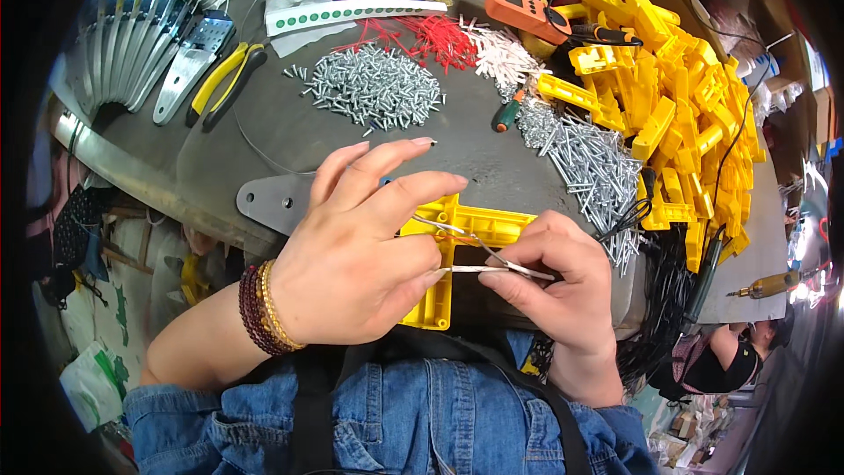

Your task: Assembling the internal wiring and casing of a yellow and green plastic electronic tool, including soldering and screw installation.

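Close above the table's near edge, my left hand (360, 246) pinches a thin white wire (466, 269) between thumb and forefinger, its other fingers stretched out. My right hand (567, 277) grips the same wire between thumb and fingertips. A thin grey wire (479, 242) curves between the hands into the right fingers. Under them lies a yellow plastic frame (492, 224), partly hidden by both hands. A flat metal plate (268, 202) with holes sticks out behind my left hand.
Short screws (374, 88), red tubes (444, 40), white pieces (503, 57) and long screws (593, 167) lie beyond. Yellow plastic parts (686, 114) pile up right, beside an orange meter (527, 13). Pliers (220, 84) and metal plates (132, 44) lie left. Another person (721, 361) is at right.
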Tool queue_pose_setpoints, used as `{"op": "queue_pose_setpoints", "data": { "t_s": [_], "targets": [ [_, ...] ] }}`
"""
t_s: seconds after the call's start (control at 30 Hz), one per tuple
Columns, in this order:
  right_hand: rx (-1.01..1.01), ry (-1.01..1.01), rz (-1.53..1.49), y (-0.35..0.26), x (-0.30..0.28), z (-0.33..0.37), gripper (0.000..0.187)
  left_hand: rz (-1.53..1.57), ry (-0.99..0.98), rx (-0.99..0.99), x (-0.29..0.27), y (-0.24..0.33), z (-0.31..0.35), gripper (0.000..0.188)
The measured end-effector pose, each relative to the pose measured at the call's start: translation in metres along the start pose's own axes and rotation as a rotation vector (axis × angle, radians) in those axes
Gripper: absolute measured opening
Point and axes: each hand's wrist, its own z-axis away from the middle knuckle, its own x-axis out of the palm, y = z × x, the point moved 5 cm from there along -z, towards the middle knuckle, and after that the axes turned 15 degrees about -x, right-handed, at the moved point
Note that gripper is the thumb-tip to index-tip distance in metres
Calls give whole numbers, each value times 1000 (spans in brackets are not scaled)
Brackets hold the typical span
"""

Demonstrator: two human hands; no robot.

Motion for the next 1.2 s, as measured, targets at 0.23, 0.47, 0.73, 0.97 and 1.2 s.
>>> {"op": "queue_pose_setpoints", "data": {
  "t_s": [0.23, 0.47, 0.73, 0.97, 1.2],
  "targets": [
    [80, -14, -45, -4, -8, 4, 16, 114, 117, -22, -13, -9, 2, 26],
    [78, 67, -45, -1, -16, 11, 12, -111, 19, 5, -32, -31, 0, 16],
    [66, 156, 6, 4, -16, 13, 9, -106, 359, -63, -46, -23, -43, 22],
    [47, 94, 59, -4, -9, 6, 9, 49, -189, -43, 2, -8, -22, 12],
    [-60, 130, 87, 3, -5, -8, 9, 105, -117, -45, 2, -6, -19, 11]
  ]
}}
